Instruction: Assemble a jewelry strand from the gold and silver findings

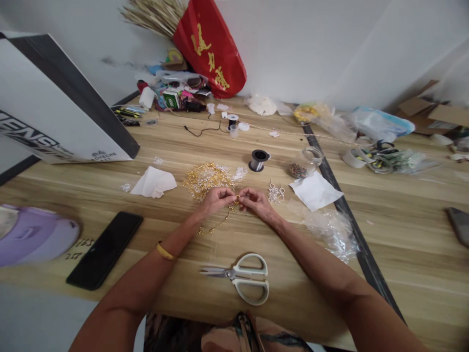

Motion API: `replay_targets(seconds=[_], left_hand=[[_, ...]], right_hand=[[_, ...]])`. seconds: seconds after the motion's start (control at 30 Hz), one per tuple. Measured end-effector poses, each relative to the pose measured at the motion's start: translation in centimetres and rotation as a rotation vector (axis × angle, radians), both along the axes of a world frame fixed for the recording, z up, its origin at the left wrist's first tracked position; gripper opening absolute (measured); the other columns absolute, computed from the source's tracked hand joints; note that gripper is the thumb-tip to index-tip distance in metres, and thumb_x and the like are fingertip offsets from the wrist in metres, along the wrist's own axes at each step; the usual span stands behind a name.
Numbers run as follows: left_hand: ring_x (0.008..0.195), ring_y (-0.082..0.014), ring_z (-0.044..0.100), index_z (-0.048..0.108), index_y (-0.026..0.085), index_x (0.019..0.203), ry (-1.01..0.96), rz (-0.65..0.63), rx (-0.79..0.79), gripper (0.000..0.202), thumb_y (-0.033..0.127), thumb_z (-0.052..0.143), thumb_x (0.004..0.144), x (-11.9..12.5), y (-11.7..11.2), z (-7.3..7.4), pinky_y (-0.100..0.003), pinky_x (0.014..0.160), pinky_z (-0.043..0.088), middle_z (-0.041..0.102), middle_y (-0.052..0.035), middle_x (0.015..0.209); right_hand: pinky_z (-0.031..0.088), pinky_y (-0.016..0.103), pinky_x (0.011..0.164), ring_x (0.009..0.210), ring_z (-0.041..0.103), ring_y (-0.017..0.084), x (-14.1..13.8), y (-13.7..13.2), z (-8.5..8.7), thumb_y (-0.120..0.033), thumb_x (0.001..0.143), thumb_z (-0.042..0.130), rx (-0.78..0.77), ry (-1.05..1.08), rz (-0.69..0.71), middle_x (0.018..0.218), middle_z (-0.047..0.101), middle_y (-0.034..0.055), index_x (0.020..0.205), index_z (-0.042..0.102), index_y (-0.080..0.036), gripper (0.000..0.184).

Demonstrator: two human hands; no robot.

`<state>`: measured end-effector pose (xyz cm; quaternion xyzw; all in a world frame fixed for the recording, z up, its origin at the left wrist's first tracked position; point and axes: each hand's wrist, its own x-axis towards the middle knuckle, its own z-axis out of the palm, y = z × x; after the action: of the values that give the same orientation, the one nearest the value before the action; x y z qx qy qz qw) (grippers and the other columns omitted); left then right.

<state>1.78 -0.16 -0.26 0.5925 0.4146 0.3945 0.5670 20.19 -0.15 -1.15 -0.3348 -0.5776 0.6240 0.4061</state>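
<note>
My left hand (217, 199) and my right hand (255, 201) meet over the table, fingertips pinched together on a small gold piece (237, 199). A thin gold chain (219, 224) trails from under the fingers down to the left onto the wood. Just behind my left hand lies a heap of gold and clear chains (205, 177). Some silvery ring-like pieces (275, 192) lie to the right of my right hand. Nearer to me, white-handled scissors (238, 276) rest with blades pointing left. The exact shape of the held piece is too small to tell.
A spool of wire (258, 160) stands beyond the hands, with a glass jar of beads (306, 162) to its right. White paper (316, 190), crumpled plastic (335, 232), a black phone (106, 249) and a large box (58, 107) surround the work spot. A red bag (212, 49) leans behind.
</note>
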Motion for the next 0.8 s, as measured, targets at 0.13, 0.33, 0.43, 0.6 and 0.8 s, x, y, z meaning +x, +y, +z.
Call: replay_targets(seconds=[0.13,0.33,0.43,0.6,0.8], left_hand=[[0.063,-0.0112,0.057,0.064,0.011,0.073,0.001,0.017,0.040,0.025,0.035,0.072,0.068,0.1,-0.1,0.1,-0.023,0.063,0.044,0.064,-0.0018,0.067],[0.068,-0.0126,0.058,0.066,0.013,0.075,0.027,0.060,0.116,0.022,0.033,0.072,0.069,0.1,-0.2,0.5,-0.024,0.065,0.044,0.065,-0.0023,0.072],[0.067,-0.0126,0.057,0.066,0.013,0.075,0.033,0.058,0.114,0.020,0.032,0.071,0.069,0.1,-0.3,0.7,-0.024,0.066,0.044,0.065,-0.0024,0.072],[0.067,-0.0117,0.057,0.065,0.012,0.075,0.013,0.050,0.067,0.020,0.030,0.071,0.069,0.1,-0.5,1.0,-0.024,0.067,0.044,0.064,-0.0018,0.070],[0.064,-0.0120,0.058,0.065,0.012,0.075,-0.023,0.017,-0.022,0.027,0.035,0.074,0.066,0.1,-0.5,0.9,-0.026,0.066,0.047,0.064,-0.0017,0.068]], right_hand=[[0.049,0.021,0.052,0.053,0.056,0.008,0.0,0.0,-0.1,-0.037,0.075,0.072,0.001,0.005,0.005,0.065,0.060,-0.0020,0.085,0.061,-0.016,0.026],[0.049,0.021,0.051,0.053,0.055,0.008,-0.1,-0.1,-0.1,-0.036,0.074,0.073,0.021,0.006,-0.002,0.067,0.059,-0.0023,0.084,0.061,-0.016,0.025],[0.049,0.021,0.051,0.053,0.055,0.008,-0.1,-0.1,0.0,-0.037,0.073,0.073,0.016,0.005,-0.008,0.067,0.059,-0.0023,0.084,0.061,-0.016,0.026],[0.047,0.021,0.051,0.051,0.054,0.008,0.0,-0.1,0.1,-0.039,0.074,0.072,0.011,-0.021,-0.011,0.064,0.059,-0.0028,0.086,0.060,-0.016,0.028],[0.049,0.021,0.052,0.053,0.056,0.009,-0.1,-0.1,0.2,-0.041,0.074,0.072,0.024,-0.006,-0.007,0.064,0.060,-0.0016,0.084,0.061,-0.016,0.029]])
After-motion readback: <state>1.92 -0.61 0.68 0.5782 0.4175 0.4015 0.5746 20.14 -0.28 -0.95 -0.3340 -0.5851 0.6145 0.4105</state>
